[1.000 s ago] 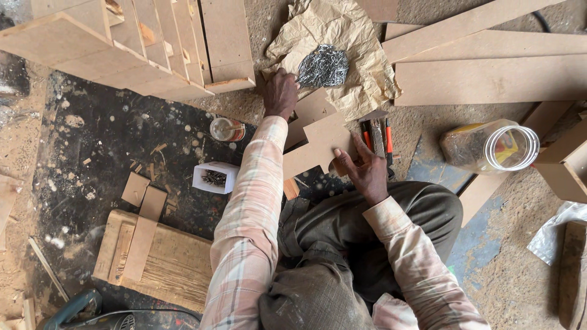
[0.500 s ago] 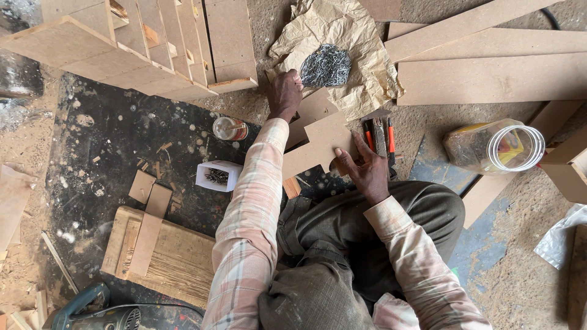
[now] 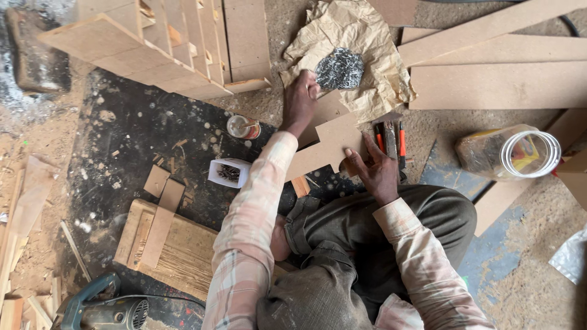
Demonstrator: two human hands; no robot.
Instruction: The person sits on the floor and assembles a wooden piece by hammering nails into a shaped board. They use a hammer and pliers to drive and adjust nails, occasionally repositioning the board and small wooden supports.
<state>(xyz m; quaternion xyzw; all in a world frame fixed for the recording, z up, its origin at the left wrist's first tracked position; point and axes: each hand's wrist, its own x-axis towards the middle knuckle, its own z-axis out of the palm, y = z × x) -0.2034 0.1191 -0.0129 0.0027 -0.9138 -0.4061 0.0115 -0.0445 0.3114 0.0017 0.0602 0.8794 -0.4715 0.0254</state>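
Head view: left hand (image 3: 299, 102) stretched forward, fingers curled at edge of silvery heap of small nails (image 3: 339, 68) on crumpled brown paper (image 3: 358, 36); grasp unclear. Right hand (image 3: 374, 172) bent inward, gripping notched tan fibreboard piece (image 3: 330, 143) on dark floor.

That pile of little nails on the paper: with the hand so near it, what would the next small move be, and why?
Probably pinching up a few nails. The left hand has its fingertips at the edge of the nail pile on the crumpled brown paper, with nothing visibly gripped, while the right hand steadies the cut board piece on the floor, as if awaiting fastening.
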